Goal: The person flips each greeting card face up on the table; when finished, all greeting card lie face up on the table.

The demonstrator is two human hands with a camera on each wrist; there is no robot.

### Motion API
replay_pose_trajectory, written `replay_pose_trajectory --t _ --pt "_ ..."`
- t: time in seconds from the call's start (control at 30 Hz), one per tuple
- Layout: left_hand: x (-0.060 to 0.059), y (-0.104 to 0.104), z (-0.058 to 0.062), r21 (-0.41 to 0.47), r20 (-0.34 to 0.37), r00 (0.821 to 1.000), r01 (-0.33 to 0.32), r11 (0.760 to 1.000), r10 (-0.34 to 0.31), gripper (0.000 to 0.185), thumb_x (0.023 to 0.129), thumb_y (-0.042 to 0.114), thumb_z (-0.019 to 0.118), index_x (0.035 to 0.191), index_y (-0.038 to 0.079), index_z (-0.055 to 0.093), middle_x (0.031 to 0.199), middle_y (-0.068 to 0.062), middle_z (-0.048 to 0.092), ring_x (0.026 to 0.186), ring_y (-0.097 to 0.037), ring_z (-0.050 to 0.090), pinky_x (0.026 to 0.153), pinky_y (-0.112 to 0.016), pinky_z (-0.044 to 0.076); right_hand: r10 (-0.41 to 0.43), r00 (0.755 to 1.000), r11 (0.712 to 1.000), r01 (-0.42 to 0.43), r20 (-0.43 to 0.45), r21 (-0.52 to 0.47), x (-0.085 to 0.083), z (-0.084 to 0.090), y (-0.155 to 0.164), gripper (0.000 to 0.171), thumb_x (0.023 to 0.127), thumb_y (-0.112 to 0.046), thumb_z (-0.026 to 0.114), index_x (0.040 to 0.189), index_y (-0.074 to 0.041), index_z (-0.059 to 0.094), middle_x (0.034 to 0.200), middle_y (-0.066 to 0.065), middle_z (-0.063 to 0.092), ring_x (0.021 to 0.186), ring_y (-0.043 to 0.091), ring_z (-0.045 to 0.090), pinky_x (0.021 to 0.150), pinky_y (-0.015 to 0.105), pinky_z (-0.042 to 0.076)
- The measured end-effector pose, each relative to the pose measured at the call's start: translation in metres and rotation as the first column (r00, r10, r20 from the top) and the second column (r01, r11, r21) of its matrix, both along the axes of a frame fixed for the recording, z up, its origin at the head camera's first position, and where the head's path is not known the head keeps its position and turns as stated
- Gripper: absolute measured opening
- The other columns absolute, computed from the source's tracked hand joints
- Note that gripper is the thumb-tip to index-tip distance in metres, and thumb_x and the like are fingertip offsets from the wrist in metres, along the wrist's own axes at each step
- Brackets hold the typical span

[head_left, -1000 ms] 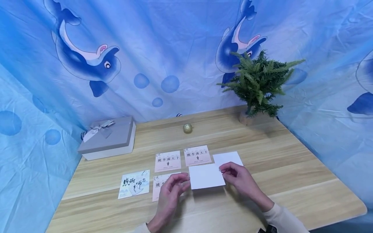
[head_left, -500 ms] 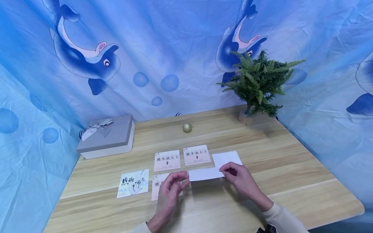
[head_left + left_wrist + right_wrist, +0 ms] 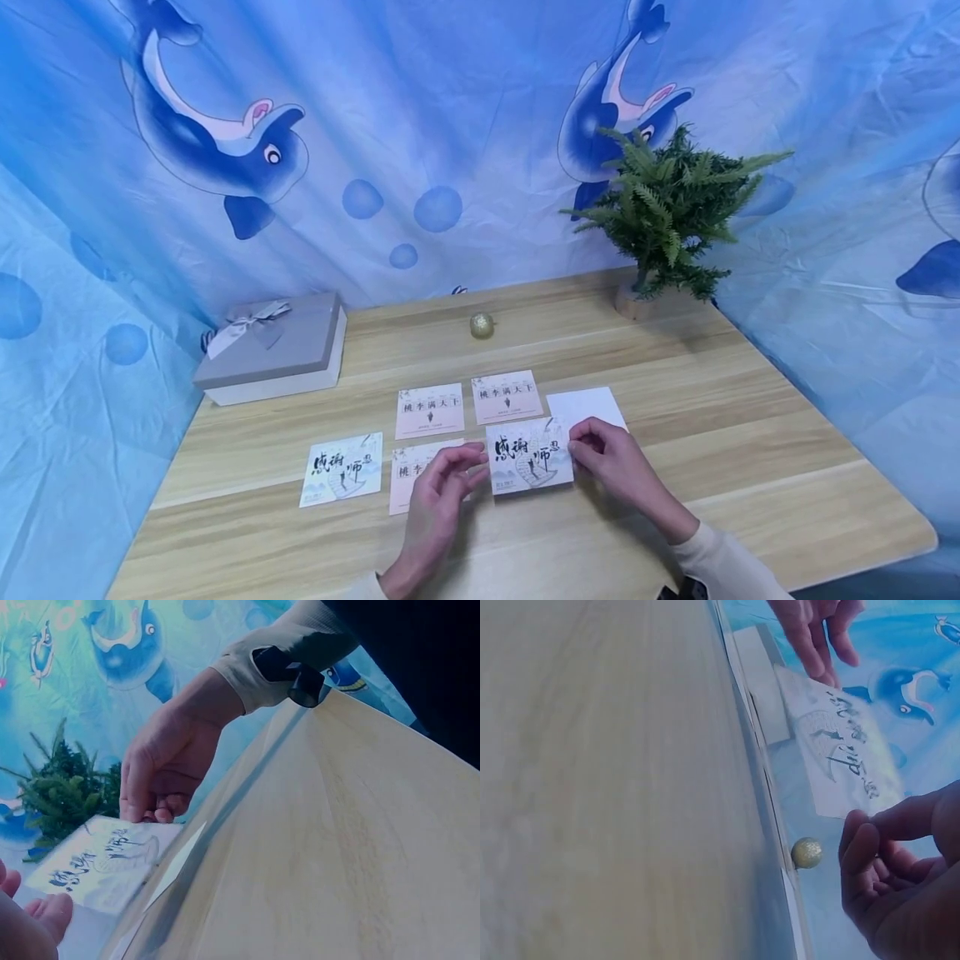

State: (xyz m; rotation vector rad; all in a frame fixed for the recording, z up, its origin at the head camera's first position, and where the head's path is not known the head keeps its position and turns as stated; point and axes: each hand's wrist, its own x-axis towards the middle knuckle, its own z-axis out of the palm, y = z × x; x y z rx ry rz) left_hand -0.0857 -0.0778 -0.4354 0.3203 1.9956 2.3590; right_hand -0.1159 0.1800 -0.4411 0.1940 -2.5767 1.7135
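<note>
**Desk:** Calligraphy card (image 3: 529, 463), printed face up — where is it sitting, and who is holding it?

**Photographer:** It is being held just above the wooden counter (image 3: 750, 450), at the right end of the near row of cards. Both hands are pinching it. The right hand (image 3: 611, 458) is gripping its right edge between thumb and fingertips; the left hand (image 3: 442, 487) is catching the left edge with its fingertips, the other fingers lying loosely curled.

**Desk:** Start wide. What is framing it?

**Photographer:** A blue dolphin-print cloth (image 3: 420, 125) is hanging behind and down both sides. On the counter, a fern in a pot (image 3: 667, 208) is standing at the back right, a grey gift box (image 3: 273, 350) with a ribbon bow at the back left. Nearer, two pink cards (image 3: 465, 404) are lying side by side, a blank white card (image 3: 585, 406) just right of them, a third pink card (image 3: 408, 483) partly under the left hand, and a matching calligraphy card (image 3: 343, 468) at the far left. A small gold ball (image 3: 482, 325) is resting behind the rows.

**Desk:** Why that grip?

**Photographer:** I am judging here: an edge pinch from both sides is keeping the print uncovered and the card level, squared with its row.

**Desk:** And the arms?

**Photographer:** Both are reaching in from the near edge, wrists low, the right in a cream sleeve (image 3: 720, 562).
</note>
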Motion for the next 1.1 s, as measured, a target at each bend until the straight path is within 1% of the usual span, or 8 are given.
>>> replay_pose_trajectory --t 0.1,0.27,0.4,0.53,0.63,0.77,0.9,1.1 --pt "0.000 0.000 -0.001 -0.048 -0.003 1.000 0.024 0.999 -0.024 0.031 0.090 -0.014 0.037 0.119 -0.014 0.050 0.132 -0.029 0.050 0.120 -0.037 0.056 0.100 -0.039 0.050 -0.022 0.999 1.000 0.021 0.035 0.018 -0.002 -0.002 -0.001 0.004 0.087 -0.002 0.067 0.091 -0.002 0.064 0.073 0.004 0.061 0.063 0.011 0.056 0.055 0.021 0.048" --pt "0.001 0.000 -0.004 -0.111 0.037 0.997 0.070 0.991 -0.066 0.032 0.093 -0.010 0.041 0.124 -0.011 0.049 0.135 -0.027 0.051 0.124 -0.040 0.053 0.102 -0.036 0.048 -0.046 0.998 0.998 0.044 0.048 0.053 -0.005 -0.008 0.000 0.005 0.087 0.000 0.067 0.089 -0.004 0.065 0.072 0.002 0.061 0.062 0.011 0.056 0.053 0.022 0.048" --pt "0.001 -0.001 -0.006 -0.159 0.046 0.996 0.081 0.984 -0.074 0.033 0.094 -0.007 0.041 0.127 -0.009 0.048 0.135 -0.027 0.051 0.125 -0.040 0.053 0.103 -0.036 0.048 -0.035 0.999 0.995 0.033 0.025 0.089 -0.005 -0.011 -0.001 0.010 0.087 0.000 0.068 0.095 -0.006 0.069 0.076 0.000 0.064 0.069 0.012 0.060 0.061 0.022 0.050" --pt "-0.001 -0.001 -0.007 -0.192 0.045 0.997 0.063 0.979 -0.055 0.033 0.094 -0.006 0.041 0.126 -0.008 0.049 0.133 -0.028 0.052 0.122 -0.040 0.055 0.101 -0.036 0.049 -0.022 1.000 0.986 0.021 0.002 0.163 -0.003 -0.011 -0.001 0.019 0.088 -0.006 0.069 0.106 -0.005 0.072 0.089 0.000 0.070 0.083 0.012 0.062 0.075 0.024 0.052" --pt "-0.002 0.000 -0.008 -0.190 0.057 0.997 0.063 0.980 -0.054 0.032 0.095 -0.006 0.041 0.125 -0.010 0.048 0.132 -0.029 0.051 0.122 -0.042 0.054 0.101 -0.035 0.049 0.026 0.999 0.979 -0.029 0.021 0.203 -0.001 -0.010 0.000 0.026 0.090 -0.011 0.067 0.113 0.000 0.070 0.096 0.004 0.071 0.083 0.011 0.063 0.075 0.025 0.052" --pt "-0.003 0.002 -0.011 -0.195 0.071 0.997 0.056 0.979 -0.043 0.031 0.095 -0.006 0.043 0.125 -0.011 0.048 0.132 -0.030 0.050 0.126 -0.042 0.051 0.101 -0.033 0.048 0.074 0.996 0.975 -0.084 0.058 0.205 0.002 -0.007 -0.002 0.034 0.092 -0.015 0.064 0.118 0.006 0.064 0.094 0.008 0.070 0.074 0.012 0.063 0.069 0.024 0.053" --pt "-0.003 0.002 -0.013 -0.204 0.067 0.997 0.050 0.978 -0.036 0.031 0.095 -0.004 0.043 0.125 -0.012 0.048 0.132 -0.031 0.049 0.127 -0.043 0.049 0.101 -0.032 0.048 0.069 0.996 0.982 -0.080 0.064 0.174 0.004 -0.005 -0.003 0.034 0.093 -0.015 0.063 0.119 0.007 0.063 0.090 0.007 0.070 0.073 0.014 0.064 0.065 0.023 0.053" --pt "-0.003 0.002 -0.017 -0.257 0.074 0.997 0.036 0.966 -0.017 0.031 0.094 -0.004 0.044 0.124 -0.010 0.049 0.131 -0.029 0.051 0.127 -0.042 0.050 0.101 -0.030 0.048 0.091 0.994 0.986 -0.098 0.063 0.135 0.009 -0.001 -0.004 0.034 0.094 -0.017 0.063 0.117 0.008 0.064 0.083 0.007 0.070 0.070 0.019 0.065 0.057 0.024 0.052"
